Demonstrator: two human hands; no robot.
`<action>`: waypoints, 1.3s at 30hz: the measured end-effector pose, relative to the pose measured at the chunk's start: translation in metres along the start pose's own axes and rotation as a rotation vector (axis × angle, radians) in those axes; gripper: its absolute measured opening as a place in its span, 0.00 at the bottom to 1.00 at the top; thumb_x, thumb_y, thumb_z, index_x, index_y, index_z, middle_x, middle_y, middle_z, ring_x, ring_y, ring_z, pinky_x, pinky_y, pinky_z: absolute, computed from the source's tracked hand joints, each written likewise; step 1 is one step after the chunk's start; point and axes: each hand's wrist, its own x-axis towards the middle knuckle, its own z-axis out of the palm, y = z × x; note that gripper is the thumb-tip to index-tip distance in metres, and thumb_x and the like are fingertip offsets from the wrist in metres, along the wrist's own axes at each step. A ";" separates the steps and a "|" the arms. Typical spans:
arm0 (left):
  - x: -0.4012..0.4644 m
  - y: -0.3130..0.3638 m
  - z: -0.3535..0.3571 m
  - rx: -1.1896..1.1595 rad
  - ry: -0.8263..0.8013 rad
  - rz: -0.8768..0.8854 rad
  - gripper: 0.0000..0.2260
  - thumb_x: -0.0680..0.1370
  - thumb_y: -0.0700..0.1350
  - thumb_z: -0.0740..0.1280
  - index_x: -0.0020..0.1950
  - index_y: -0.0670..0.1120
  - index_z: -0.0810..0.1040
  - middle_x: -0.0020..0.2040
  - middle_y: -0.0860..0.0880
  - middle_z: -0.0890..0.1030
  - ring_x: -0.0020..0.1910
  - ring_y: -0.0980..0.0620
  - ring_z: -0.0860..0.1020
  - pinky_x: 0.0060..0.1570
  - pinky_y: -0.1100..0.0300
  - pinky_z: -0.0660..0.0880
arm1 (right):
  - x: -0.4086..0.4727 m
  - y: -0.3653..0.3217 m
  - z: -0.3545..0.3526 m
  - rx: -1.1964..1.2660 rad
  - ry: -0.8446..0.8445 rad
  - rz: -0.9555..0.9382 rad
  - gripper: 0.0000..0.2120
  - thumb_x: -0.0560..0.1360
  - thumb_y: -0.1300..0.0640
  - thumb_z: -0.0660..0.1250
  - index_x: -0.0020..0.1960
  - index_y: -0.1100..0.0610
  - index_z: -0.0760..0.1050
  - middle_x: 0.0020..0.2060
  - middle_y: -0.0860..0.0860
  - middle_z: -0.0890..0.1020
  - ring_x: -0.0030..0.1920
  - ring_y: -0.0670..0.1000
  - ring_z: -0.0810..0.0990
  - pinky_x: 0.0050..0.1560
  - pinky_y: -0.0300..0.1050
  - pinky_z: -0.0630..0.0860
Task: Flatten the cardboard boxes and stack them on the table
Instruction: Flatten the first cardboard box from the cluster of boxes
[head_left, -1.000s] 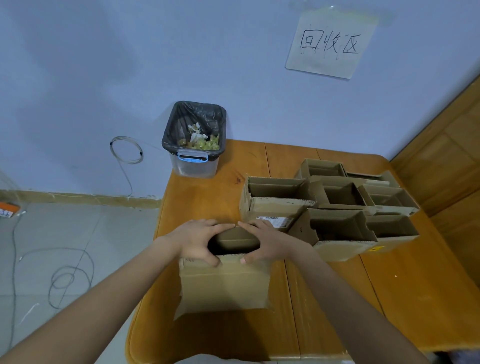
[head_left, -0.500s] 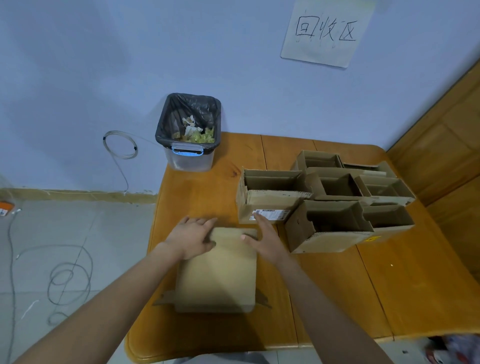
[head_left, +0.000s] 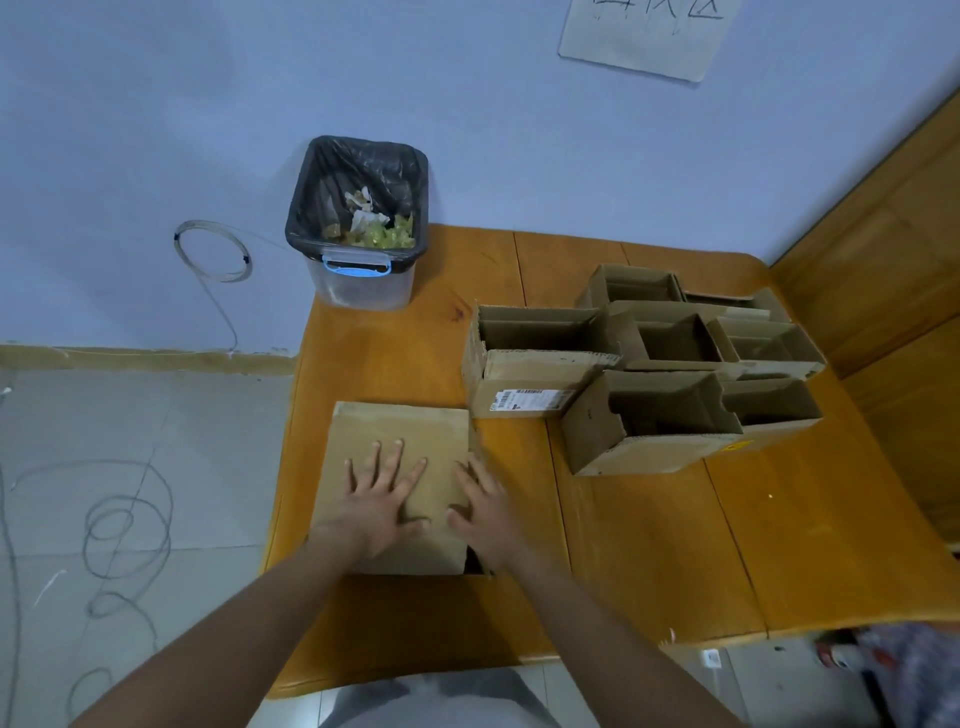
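Flattened box (head_left: 400, 457) lies flat on the wooden table (head_left: 649, 545), lower centre of frame, near the table's left edge. Left hand (head_left: 379, 499) presses palm-down on it, fingers straight and spread. Right hand (head_left: 485, 512) rests on its right edge, fingers straight, gripping nothing. Cluster of open cardboard boxes (head_left: 649, 364) stands right of centre, just beside the flat one; the nearest box carries a white shipping label (head_left: 535, 399). Bin with black liner (head_left: 363, 228) at the table's upper-left corner. Paper sign (head_left: 644, 36) on wall, top right.
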 end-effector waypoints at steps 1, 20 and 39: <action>0.002 -0.005 0.004 -0.003 -0.008 -0.023 0.40 0.76 0.70 0.51 0.70 0.58 0.24 0.70 0.48 0.21 0.70 0.42 0.23 0.69 0.36 0.31 | 0.003 -0.002 0.005 -0.029 -0.017 0.003 0.33 0.79 0.45 0.59 0.78 0.47 0.47 0.77 0.43 0.42 0.76 0.52 0.43 0.73 0.57 0.52; 0.006 -0.031 0.067 0.073 -0.112 -0.002 0.39 0.75 0.71 0.56 0.75 0.64 0.34 0.76 0.49 0.28 0.74 0.37 0.30 0.69 0.28 0.44 | 0.021 0.024 0.050 -0.552 -0.095 0.070 0.27 0.82 0.45 0.51 0.77 0.44 0.44 0.78 0.46 0.43 0.77 0.52 0.40 0.73 0.56 0.48; -0.011 -0.039 0.078 -0.398 0.162 -0.217 0.43 0.75 0.62 0.67 0.78 0.60 0.41 0.80 0.51 0.39 0.77 0.36 0.44 0.73 0.36 0.53 | 0.010 0.050 0.037 -0.227 -0.013 0.204 0.29 0.79 0.41 0.56 0.77 0.41 0.50 0.77 0.43 0.43 0.75 0.61 0.41 0.72 0.63 0.53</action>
